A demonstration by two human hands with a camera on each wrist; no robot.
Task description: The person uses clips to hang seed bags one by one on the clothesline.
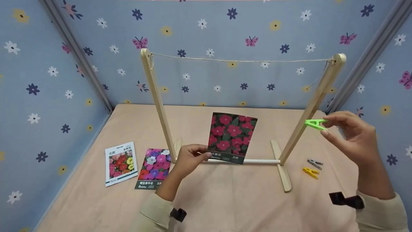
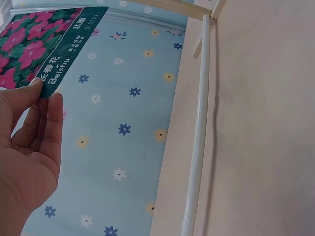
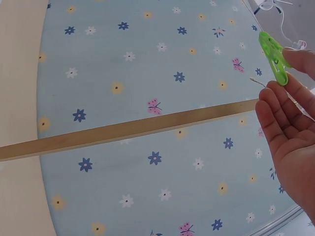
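Note:
My left hand (image 1: 192,161) pinches the lower left corner of a seed packet (image 1: 232,133) with pink-red flowers, raised in front of the wooden stand. In the left wrist view the thumb lies over the packet's dark green strip (image 2: 74,51), with fingers behind it. Off to the right, my right hand (image 1: 354,138) holds a green clothespin (image 1: 313,123) by its handle ends, between thumb and fingers. Its nose points left, overlapping the stand's right post (image 1: 313,106) in the head view. The right wrist view shows the same green clothespin (image 3: 273,58) at the fingertips.
A string (image 1: 238,60) runs between the tops of the two posts, over a white crossbar (image 1: 262,161). Two more flower packets, one white-bordered (image 1: 121,164) and one purple-pink (image 1: 156,165), lie at left. A yellow clothespin (image 1: 310,173) and a grey one (image 1: 314,163) lie right.

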